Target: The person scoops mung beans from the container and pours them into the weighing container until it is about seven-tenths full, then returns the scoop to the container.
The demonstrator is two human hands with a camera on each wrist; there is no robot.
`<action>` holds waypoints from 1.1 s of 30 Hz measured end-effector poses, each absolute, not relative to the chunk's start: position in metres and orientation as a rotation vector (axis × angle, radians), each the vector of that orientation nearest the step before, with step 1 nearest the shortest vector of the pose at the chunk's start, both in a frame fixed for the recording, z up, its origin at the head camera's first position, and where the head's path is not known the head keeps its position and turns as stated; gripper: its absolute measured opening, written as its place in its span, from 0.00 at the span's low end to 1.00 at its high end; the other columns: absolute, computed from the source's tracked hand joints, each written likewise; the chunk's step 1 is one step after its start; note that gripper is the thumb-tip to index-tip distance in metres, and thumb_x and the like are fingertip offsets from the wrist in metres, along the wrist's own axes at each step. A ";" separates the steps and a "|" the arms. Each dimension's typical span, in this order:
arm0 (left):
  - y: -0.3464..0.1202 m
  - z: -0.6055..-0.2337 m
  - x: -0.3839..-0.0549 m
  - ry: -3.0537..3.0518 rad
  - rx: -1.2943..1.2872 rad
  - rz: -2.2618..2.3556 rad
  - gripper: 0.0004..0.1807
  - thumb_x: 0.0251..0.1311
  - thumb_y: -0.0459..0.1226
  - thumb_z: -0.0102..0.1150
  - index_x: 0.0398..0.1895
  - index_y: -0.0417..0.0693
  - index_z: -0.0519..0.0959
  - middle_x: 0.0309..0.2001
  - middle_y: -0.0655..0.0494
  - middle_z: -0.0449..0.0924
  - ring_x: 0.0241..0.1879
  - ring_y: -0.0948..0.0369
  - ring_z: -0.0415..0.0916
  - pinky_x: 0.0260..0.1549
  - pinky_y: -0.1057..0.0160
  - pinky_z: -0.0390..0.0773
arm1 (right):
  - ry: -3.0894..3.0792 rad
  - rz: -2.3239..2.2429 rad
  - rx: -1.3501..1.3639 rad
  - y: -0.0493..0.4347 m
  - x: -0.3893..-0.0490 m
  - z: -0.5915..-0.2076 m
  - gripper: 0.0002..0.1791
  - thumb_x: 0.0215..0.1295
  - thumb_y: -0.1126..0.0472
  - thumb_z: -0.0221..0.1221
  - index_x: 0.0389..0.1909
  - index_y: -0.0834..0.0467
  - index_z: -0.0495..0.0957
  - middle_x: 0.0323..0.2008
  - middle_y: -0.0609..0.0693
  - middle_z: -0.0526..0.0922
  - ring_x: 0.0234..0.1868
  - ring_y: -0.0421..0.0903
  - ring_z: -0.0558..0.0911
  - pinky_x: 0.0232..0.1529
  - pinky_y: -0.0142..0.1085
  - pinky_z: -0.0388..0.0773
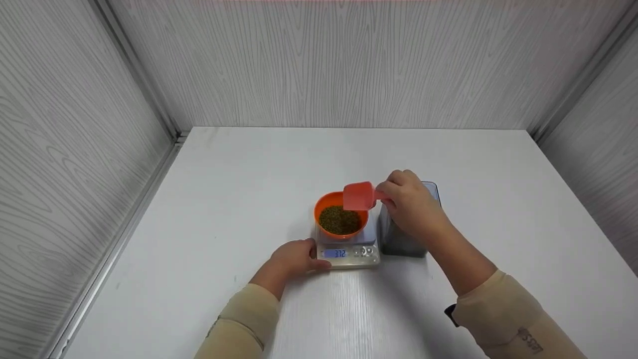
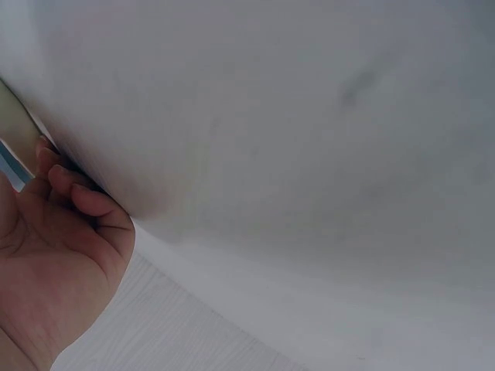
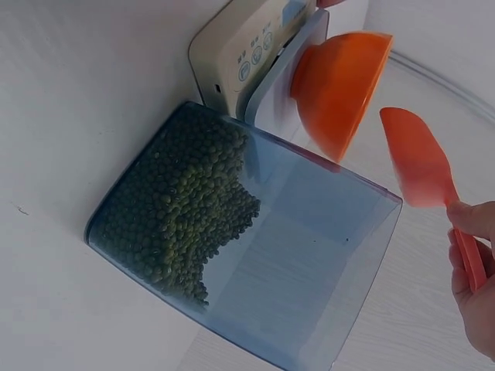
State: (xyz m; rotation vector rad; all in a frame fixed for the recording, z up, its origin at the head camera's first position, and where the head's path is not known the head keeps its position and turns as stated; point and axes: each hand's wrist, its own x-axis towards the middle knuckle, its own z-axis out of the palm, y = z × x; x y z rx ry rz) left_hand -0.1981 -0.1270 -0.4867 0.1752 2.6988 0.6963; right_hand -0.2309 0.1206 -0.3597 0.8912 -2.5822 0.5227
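An orange bowl [image 1: 341, 234] partly filled with green mung beans [image 1: 339, 220] stands on a kitchen scale [image 1: 349, 260] with a lit display. My right hand [image 1: 412, 207] pinches the handle of a red-orange scoop [image 1: 358, 196], which is tipped over the bowl's right rim. In the right wrist view, the scoop [image 3: 418, 158] is above the bowl [image 3: 340, 85]. At the scale's front left corner, my left hand [image 1: 295, 257] holds the casing, thumb along the front edge and fingers at the side. The left wrist view shows those fingers [image 2: 97, 202] curled.
Close against the scale's right side stands a tall clear container [image 3: 309, 255], holding mung beans [image 3: 193, 209] in its lower part. My right forearm passes over it. White table [image 1: 249, 174] surrounds these things, with wood-grain panels [image 1: 349, 65] at the back and sides.
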 end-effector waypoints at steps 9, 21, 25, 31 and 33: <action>-0.126 -0.487 -0.199 2.708 0.189 0.673 0.23 0.46 0.59 0.61 0.28 0.53 0.69 0.24 0.59 0.69 0.29 0.59 0.66 0.32 0.60 0.66 | -2.655 0.724 0.668 0.149 -0.237 -0.343 0.12 0.52 0.71 0.63 0.39 0.60 0.80 0.36 0.53 0.75 0.40 0.50 0.72 0.40 0.43 0.76; -0.128 -0.488 -0.199 2.708 0.182 0.663 0.24 0.46 0.61 0.61 0.29 0.52 0.69 0.25 0.59 0.69 0.29 0.59 0.66 0.32 0.60 0.66 | -2.769 0.767 0.523 0.192 -0.239 -0.321 0.10 0.56 0.69 0.59 0.41 0.62 0.79 0.38 0.57 0.77 0.39 0.54 0.73 0.40 0.49 0.73; -0.130 -0.488 -0.199 2.709 0.185 0.662 0.24 0.46 0.61 0.60 0.29 0.52 0.69 0.25 0.59 0.69 0.29 0.59 0.66 0.32 0.60 0.66 | -2.803 0.768 0.482 0.204 -0.240 -0.316 0.10 0.56 0.69 0.59 0.40 0.62 0.79 0.37 0.57 0.76 0.38 0.54 0.72 0.38 0.48 0.72; -0.131 -0.487 -0.198 2.706 0.182 0.682 0.25 0.45 0.61 0.61 0.29 0.52 0.69 0.25 0.58 0.69 0.29 0.59 0.66 0.32 0.59 0.66 | -2.899 0.683 0.474 0.209 -0.241 -0.312 0.09 0.55 0.71 0.58 0.38 0.64 0.79 0.35 0.59 0.75 0.37 0.56 0.73 0.38 0.49 0.74; -0.131 -0.487 -0.198 2.707 0.182 0.682 0.25 0.45 0.61 0.61 0.29 0.52 0.69 0.25 0.58 0.69 0.29 0.59 0.66 0.32 0.59 0.66 | -2.926 0.636 0.496 0.205 -0.242 -0.314 0.09 0.54 0.72 0.58 0.37 0.65 0.79 0.34 0.59 0.75 0.36 0.56 0.73 0.37 0.49 0.75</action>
